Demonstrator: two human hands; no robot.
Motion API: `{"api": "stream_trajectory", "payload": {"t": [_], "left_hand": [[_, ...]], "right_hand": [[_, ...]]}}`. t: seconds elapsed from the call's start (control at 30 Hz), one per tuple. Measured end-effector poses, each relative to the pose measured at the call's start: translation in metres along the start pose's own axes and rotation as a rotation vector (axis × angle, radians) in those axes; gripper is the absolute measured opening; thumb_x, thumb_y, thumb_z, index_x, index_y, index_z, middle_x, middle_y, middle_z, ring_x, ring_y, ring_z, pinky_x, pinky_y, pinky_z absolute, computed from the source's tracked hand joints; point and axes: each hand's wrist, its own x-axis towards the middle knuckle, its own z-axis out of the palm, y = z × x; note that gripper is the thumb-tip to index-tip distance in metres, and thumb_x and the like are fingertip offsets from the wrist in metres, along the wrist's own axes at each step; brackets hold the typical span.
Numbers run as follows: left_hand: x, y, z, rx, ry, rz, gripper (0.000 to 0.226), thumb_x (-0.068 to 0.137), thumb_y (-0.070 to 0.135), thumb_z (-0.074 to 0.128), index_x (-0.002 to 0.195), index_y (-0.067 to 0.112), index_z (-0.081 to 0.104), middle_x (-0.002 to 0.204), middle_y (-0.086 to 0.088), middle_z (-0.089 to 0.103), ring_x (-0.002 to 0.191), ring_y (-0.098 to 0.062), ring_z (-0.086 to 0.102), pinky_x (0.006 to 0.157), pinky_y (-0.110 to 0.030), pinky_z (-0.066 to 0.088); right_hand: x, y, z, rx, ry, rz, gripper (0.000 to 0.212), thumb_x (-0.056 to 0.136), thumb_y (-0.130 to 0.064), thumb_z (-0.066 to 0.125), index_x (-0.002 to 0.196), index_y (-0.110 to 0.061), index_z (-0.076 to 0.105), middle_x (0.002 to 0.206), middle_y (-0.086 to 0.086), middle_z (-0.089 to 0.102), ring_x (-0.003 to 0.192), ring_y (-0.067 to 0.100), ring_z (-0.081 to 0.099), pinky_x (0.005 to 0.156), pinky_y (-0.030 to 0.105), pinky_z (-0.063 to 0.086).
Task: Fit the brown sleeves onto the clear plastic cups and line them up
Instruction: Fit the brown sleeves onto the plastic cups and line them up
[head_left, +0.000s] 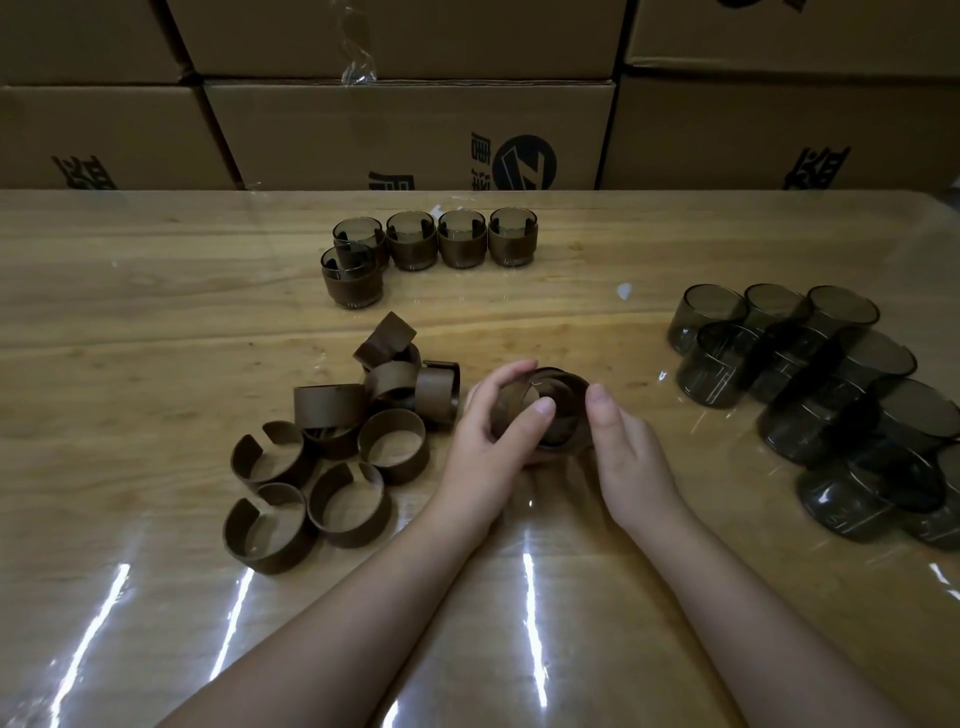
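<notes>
Both forearms reach in over the glossy wooden table (130, 322). Left hand (491, 423) curls fingers and thumb around a brown sleeve (511, 410) on a clear smoky cup (563, 410), gripping it at table centre. Right hand (621, 441) holds the cup's other side, thumb up, fingers curled beneath. Left of that cup: pile of loose split-ring sleeves (337, 452), matte. Beyond it: five finished sleeved cups (436, 241). To its right: bare cylindrical cups (810, 379), clustered.
</notes>
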Motion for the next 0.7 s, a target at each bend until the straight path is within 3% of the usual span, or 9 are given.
{"api": "stream_trajectory", "payload": {"t": [0.13, 0.27, 0.37, 0.47, 0.53, 0.6, 0.63, 0.7], "left_hand": [[-0.0011, 0.0002, 0.0002, 0.009, -0.009, 0.013, 0.040, 0.064, 0.049, 0.069, 0.104, 0.051, 0.063, 0.132, -0.013, 0.049, 0.119, -0.027, 0.056, 0.083, -0.047, 0.057], [-0.0030, 0.0010, 0.0020, 0.000, -0.015, 0.021, 0.044, 0.064, 0.049, 0.069, 0.107, 0.047, 0.060, 0.133, -0.014, 0.047, 0.118, -0.028, 0.056, 0.080, -0.047, 0.058], [-0.0038, 0.0003, 0.0025, -0.004, -0.014, 0.018, 0.050, 0.064, 0.049, 0.068, 0.112, 0.040, 0.057, 0.134, -0.015, 0.044, 0.117, -0.027, 0.057, 0.080, -0.048, 0.058], [-0.0033, -0.0004, 0.0026, -0.010, -0.016, 0.011, 0.052, 0.064, 0.050, 0.068, 0.113, 0.039, 0.055, 0.134, -0.014, 0.043, 0.118, -0.026, 0.057, 0.079, -0.048, 0.059], [-0.0029, -0.0023, 0.0029, -0.022, -0.016, 0.005, 0.051, 0.065, 0.050, 0.067, 0.113, 0.039, 0.055, 0.134, -0.012, 0.043, 0.118, -0.026, 0.057, 0.080, -0.048, 0.058], [-0.0028, -0.0035, 0.0030, 0.000, -0.007, 0.015, 0.046, 0.066, 0.050, 0.066, 0.111, 0.043, 0.056, 0.132, -0.012, 0.044, 0.118, -0.027, 0.056, 0.081, -0.048, 0.058], [-0.0025, -0.0041, 0.0026, 0.040, 0.004, 0.032, 0.043, 0.067, 0.050, 0.066, 0.109, 0.045, 0.057, 0.130, -0.013, 0.046, 0.118, -0.029, 0.055, 0.084, -0.049, 0.057], [-0.0017, -0.0049, 0.0012, 0.093, 0.024, 0.058, 0.041, 0.069, 0.050, 0.065, 0.109, 0.045, 0.057, 0.126, -0.014, 0.050, 0.116, -0.029, 0.056, 0.091, -0.052, 0.053]], "right_hand": [[-0.0001, 0.0042, -0.0013, -0.057, 0.020, -0.044, 0.072, 0.086, -0.060, 0.021, 0.093, -0.005, 0.068, 0.085, 0.002, 0.070, 0.084, 0.009, 0.062, 0.079, 0.027, 0.045], [-0.0005, 0.0043, -0.0020, -0.086, 0.032, -0.034, 0.065, 0.093, -0.048, 0.022, 0.091, -0.002, 0.068, 0.084, 0.006, 0.070, 0.082, 0.012, 0.062, 0.079, 0.032, 0.045], [-0.0006, 0.0030, -0.0016, -0.121, 0.069, -0.021, 0.062, 0.093, -0.044, 0.022, 0.084, -0.003, 0.067, 0.075, 0.003, 0.067, 0.074, 0.007, 0.059, 0.071, 0.029, 0.043], [-0.0014, 0.0042, -0.0013, -0.177, 0.109, -0.035, 0.052, 0.094, -0.042, 0.021, 0.065, -0.019, 0.057, 0.057, -0.008, 0.054, 0.061, -0.003, 0.053, 0.057, 0.015, 0.036], [-0.0010, 0.0061, -0.0010, -0.205, 0.121, -0.035, 0.052, 0.094, -0.043, 0.020, 0.063, -0.017, 0.053, 0.053, -0.006, 0.051, 0.058, -0.002, 0.052, 0.056, 0.015, 0.036], [0.0001, 0.0078, -0.0009, -0.197, 0.129, -0.021, 0.056, 0.094, -0.043, 0.023, 0.066, -0.006, 0.054, 0.056, 0.007, 0.055, 0.059, 0.006, 0.053, 0.061, 0.024, 0.042], [0.0007, 0.0083, -0.0011, -0.170, 0.126, -0.009, 0.056, 0.095, -0.042, 0.027, 0.071, 0.000, 0.054, 0.064, 0.018, 0.057, 0.064, 0.017, 0.056, 0.067, 0.035, 0.045], [0.0015, 0.0081, -0.0022, -0.099, 0.103, 0.019, 0.049, 0.101, -0.033, 0.035, 0.081, 0.006, 0.057, 0.080, 0.029, 0.060, 0.078, 0.038, 0.057, 0.072, 0.045, 0.047]]}}
